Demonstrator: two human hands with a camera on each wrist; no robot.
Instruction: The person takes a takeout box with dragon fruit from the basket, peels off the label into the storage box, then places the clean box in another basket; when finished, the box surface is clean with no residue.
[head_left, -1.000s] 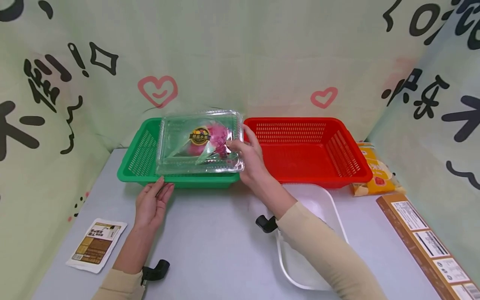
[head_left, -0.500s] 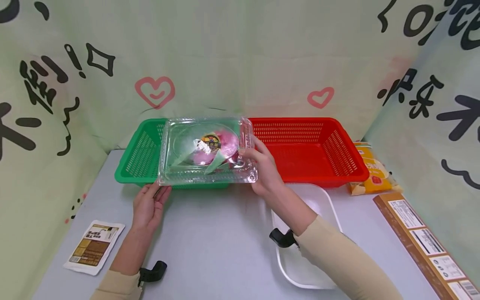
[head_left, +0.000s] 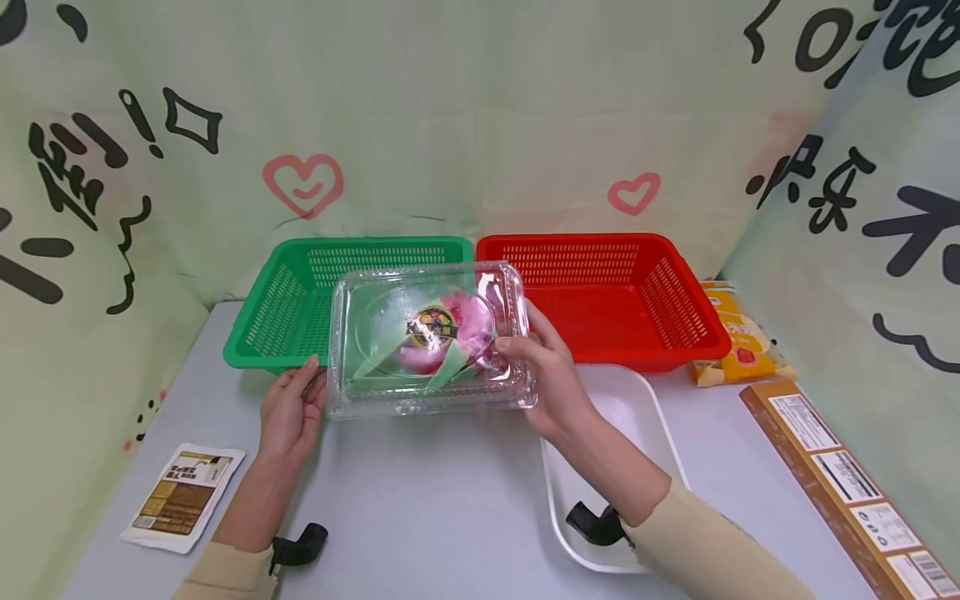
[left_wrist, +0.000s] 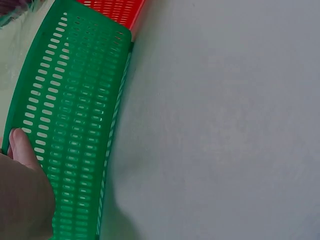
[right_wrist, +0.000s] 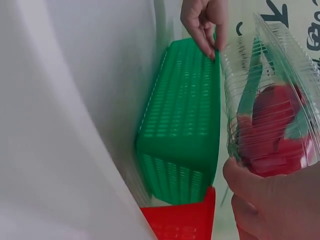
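Note:
A clear plastic clamshell box [head_left: 375, 354] with a round sticker holds a pink dragon fruit [head_left: 471, 321] with green leafy scales. My right hand [head_left: 555, 379] grips the box by its right end, thumb on the lid, and keeps it raised in front of the green basket [head_left: 281, 321]. At that basket's front rim, my left hand [head_left: 288, 417] pinches the edge between thumb and fingers, as the right wrist view also shows. The left wrist view has the basket's slotted outer wall [left_wrist: 75, 120] beside the left hand [left_wrist: 25, 195]. The box hides part of the basket.
A red basket [head_left: 600, 325] stands to the right of the green one. In front of it lies a white tray [head_left: 626, 408], partly under my right arm. Farther right are a yellow packet [head_left: 738, 342] and a long brown box [head_left: 825, 475]. A white-and-brown pouch [head_left: 183, 498] lies at left.
The clamshell box has come from above the green basket toward me and slightly right, held by my right hand. My left hand has stayed at the basket's front rim.

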